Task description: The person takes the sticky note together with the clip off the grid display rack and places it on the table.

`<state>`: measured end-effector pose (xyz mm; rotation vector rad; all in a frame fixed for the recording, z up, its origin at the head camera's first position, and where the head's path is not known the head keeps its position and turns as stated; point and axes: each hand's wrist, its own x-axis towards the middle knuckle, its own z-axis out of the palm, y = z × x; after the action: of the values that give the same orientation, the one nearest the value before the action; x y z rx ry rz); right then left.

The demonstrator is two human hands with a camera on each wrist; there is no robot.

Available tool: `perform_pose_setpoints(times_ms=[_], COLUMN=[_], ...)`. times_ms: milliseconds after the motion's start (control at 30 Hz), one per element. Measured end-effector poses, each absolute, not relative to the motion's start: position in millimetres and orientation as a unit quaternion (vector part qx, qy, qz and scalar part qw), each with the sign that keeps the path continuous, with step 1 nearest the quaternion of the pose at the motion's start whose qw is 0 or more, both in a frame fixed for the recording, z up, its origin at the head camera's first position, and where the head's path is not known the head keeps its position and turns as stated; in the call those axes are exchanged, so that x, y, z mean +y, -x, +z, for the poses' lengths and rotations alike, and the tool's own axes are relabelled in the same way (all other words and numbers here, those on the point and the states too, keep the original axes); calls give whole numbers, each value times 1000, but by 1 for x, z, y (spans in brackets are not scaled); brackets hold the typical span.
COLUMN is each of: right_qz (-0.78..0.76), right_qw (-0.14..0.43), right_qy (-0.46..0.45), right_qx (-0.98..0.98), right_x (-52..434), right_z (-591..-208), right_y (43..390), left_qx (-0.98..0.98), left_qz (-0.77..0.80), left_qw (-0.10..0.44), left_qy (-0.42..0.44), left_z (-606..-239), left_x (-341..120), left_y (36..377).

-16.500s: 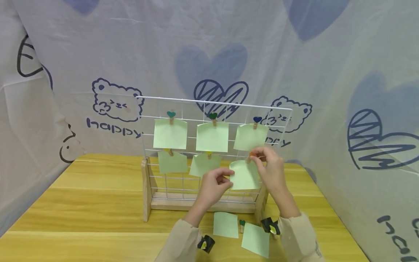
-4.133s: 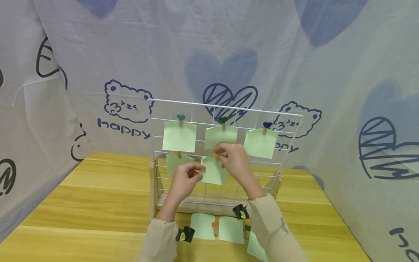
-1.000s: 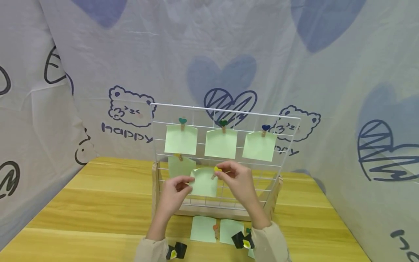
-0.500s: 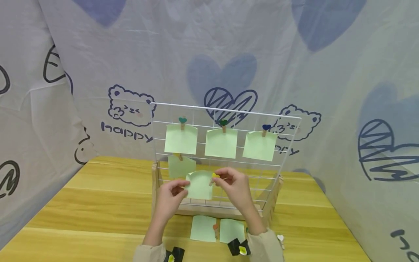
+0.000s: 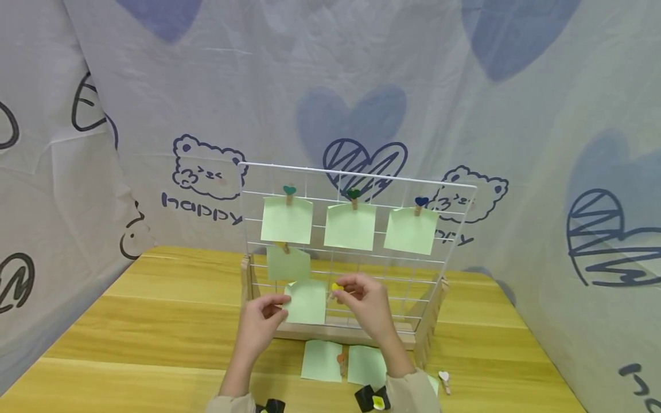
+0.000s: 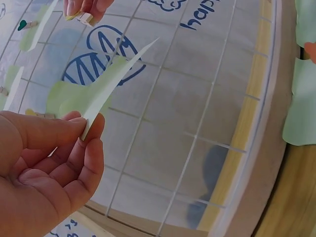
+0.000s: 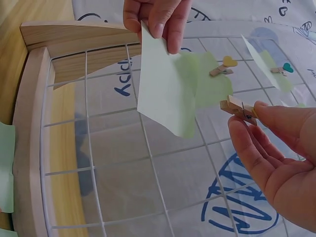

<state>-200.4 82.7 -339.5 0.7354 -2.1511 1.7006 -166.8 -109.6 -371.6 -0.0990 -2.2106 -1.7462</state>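
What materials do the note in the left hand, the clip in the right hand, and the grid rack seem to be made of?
Note: thin matte pale green paper; it curls and lets light through.
Clip: probably bare wood, with visible grain; its yellow heart looks painted.
Grid rack: likely white-coated metal wire, thin and straight, set in pale wooden feet.

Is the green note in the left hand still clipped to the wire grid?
Off: the note hangs from the left hand, while the right hand holds the yellow-heart clip apart.
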Motion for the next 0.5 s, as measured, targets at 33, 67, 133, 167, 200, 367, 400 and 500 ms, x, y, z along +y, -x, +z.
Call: perform_pose_setpoints(times_ms=[33, 67, 133, 167, 200, 367, 400, 500], right_qz=[591, 589, 585, 582, 582, 576, 573, 566], right_qw=[149, 146, 138, 135, 130, 105, 101, 96], right_qy=[-252, -249, -243, -242, -241, -237, -236, -237], right_qx=[-752, -755, -762, -764, -766, -776, -778, -784], right_x=[83, 82, 82, 82, 82, 79, 79, 77], right_z=[-341, -342, -344, -345, -346, -353, -354, -359], right_y=[200, 200, 200, 200, 200, 202, 201, 202], left_qx=[-775, -776, -778, -779, -778, -779, -780, -782], left_qz=[-611, -610, -609, -608, -609, -609, -609, -607], left_qw=[158, 157, 155, 154, 154, 146, 144, 140], left_qy=[30, 26, 20, 19, 17, 11, 10, 5], left_z=[-373, -374, -376, -377, -378, -381, -382, -384], left_x=[-110, -111, -112, -113, -113, -116, -116, -118], left_y=[167, 166, 166, 165, 165, 162, 162, 160])
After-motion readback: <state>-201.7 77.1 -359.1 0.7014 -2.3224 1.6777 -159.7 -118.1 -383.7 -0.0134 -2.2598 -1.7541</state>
